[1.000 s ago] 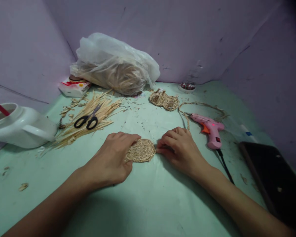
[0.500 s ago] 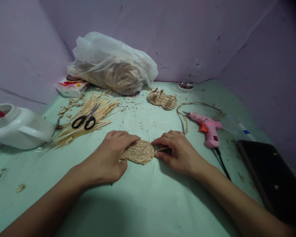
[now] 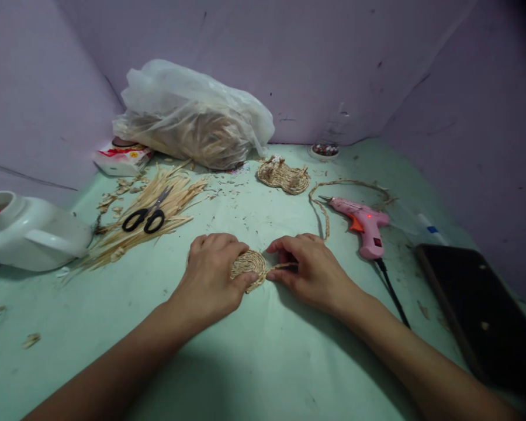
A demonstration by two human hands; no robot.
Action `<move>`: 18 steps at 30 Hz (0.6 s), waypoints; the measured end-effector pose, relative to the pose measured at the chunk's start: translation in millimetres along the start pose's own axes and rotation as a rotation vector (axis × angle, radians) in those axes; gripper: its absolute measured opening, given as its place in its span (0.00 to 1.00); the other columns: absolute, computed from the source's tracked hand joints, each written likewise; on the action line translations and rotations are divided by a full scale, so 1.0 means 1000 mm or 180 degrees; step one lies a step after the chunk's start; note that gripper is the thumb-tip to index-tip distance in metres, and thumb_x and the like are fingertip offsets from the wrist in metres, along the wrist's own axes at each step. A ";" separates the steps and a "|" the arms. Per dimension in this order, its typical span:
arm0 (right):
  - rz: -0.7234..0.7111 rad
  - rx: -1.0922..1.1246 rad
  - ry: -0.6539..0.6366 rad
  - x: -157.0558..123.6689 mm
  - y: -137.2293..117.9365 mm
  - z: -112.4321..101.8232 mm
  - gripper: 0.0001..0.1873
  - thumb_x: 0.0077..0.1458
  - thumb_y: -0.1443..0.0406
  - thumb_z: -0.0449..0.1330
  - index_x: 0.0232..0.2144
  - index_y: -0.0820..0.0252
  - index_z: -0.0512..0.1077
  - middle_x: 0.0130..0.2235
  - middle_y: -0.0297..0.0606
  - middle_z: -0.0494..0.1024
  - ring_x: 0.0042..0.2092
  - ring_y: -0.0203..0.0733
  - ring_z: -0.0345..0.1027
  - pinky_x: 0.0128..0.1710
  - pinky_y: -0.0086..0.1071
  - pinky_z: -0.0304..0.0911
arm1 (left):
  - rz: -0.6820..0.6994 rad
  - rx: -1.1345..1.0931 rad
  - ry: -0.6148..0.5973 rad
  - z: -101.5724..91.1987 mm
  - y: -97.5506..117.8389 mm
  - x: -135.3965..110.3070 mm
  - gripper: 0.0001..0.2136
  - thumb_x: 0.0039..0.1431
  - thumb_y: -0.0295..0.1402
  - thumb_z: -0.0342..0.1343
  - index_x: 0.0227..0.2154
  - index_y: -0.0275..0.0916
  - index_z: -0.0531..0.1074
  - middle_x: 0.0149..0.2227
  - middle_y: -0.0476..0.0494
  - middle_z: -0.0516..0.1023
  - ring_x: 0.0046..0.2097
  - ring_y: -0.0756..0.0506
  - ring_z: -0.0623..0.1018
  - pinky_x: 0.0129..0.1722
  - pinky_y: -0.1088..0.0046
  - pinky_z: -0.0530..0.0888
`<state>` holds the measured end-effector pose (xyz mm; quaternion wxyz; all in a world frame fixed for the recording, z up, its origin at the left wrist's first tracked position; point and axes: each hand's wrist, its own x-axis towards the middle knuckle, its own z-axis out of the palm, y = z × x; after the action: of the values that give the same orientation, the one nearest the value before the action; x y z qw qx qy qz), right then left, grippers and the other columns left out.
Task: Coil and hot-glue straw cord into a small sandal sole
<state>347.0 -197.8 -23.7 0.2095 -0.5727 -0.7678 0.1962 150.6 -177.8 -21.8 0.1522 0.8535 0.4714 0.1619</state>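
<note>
A small coiled straw-rope disc [image 3: 249, 264] lies on the pale green table cover [image 3: 263, 351] in front of me. My left hand [image 3: 213, 280] covers its left half, fingers curled over it and thumb pressed on its near edge. My right hand [image 3: 309, 269] sits just right of the disc and pinches the loose rope end [image 3: 283, 266] that sticks out from the coil. A pink glue gun [image 3: 363, 222] with a lit red light lies right of my right hand, its black cord running toward me.
Black-handled scissors [image 3: 144, 218] rest on a pile of straw strips [image 3: 158, 202] at left. A plastic bag of straw [image 3: 193, 120] sits at the back, a woven straw piece [image 3: 284, 175] beside it. A white jug [image 3: 30, 234] stands far left, a dark tablet [image 3: 477, 318] at right.
My left hand has slid further right over the disc, covering more of it. My right hand now pinches the loose rope end beside the coil. The view shifted slightly.
</note>
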 end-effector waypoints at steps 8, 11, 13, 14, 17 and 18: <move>-0.0487 0.0009 -0.0072 -0.004 0.011 -0.007 0.04 0.54 0.67 0.61 0.33 0.58 0.77 0.31 0.36 0.79 0.36 0.41 0.69 0.42 0.39 0.54 | 0.0036 -0.0027 -0.0118 -0.001 -0.003 0.001 0.14 0.51 0.36 0.60 0.41 0.39 0.73 0.44 0.42 0.74 0.48 0.39 0.70 0.52 0.54 0.61; -0.0405 0.0054 0.0140 -0.003 0.010 -0.002 0.03 0.52 0.67 0.64 0.32 0.57 0.77 0.31 0.35 0.78 0.36 0.41 0.68 0.41 0.38 0.54 | 0.0070 -0.0054 -0.0109 0.000 -0.005 0.002 0.14 0.50 0.36 0.60 0.41 0.40 0.73 0.44 0.42 0.74 0.48 0.38 0.70 0.52 0.53 0.61; -0.0348 0.0093 0.0268 -0.002 0.009 0.001 0.02 0.51 0.67 0.65 0.30 0.57 0.76 0.30 0.34 0.78 0.35 0.40 0.68 0.40 0.38 0.54 | 0.0080 -0.0048 -0.0082 0.000 -0.005 0.002 0.14 0.50 0.37 0.60 0.40 0.41 0.73 0.44 0.42 0.74 0.48 0.38 0.70 0.52 0.53 0.62; -0.0324 0.0099 0.0318 -0.002 0.009 0.003 0.02 0.50 0.67 0.65 0.30 0.57 0.76 0.29 0.33 0.78 0.35 0.40 0.68 0.40 0.37 0.54 | 0.0087 -0.0047 -0.0083 0.000 -0.005 0.002 0.14 0.50 0.37 0.61 0.40 0.41 0.73 0.44 0.42 0.74 0.48 0.38 0.70 0.51 0.53 0.62; -0.0276 0.0071 0.0380 0.000 0.008 0.005 0.03 0.50 0.68 0.66 0.29 0.57 0.75 0.29 0.33 0.78 0.34 0.40 0.68 0.39 0.37 0.53 | 0.0102 -0.0052 -0.0107 0.000 -0.005 0.002 0.13 0.50 0.36 0.61 0.40 0.41 0.73 0.43 0.43 0.75 0.48 0.38 0.70 0.51 0.53 0.62; -0.0266 0.0053 0.0396 0.000 0.008 0.006 0.03 0.50 0.68 0.66 0.29 0.57 0.75 0.29 0.33 0.78 0.34 0.40 0.68 0.39 0.37 0.53 | 0.0107 -0.0056 -0.0115 -0.001 -0.005 0.003 0.13 0.50 0.36 0.60 0.40 0.41 0.73 0.43 0.43 0.75 0.48 0.38 0.70 0.51 0.52 0.62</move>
<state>350.1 -195.7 -32.6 0.2696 -0.5495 -0.7749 0.1576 148.1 -173.1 -22.8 0.1655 0.8627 0.4528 0.1530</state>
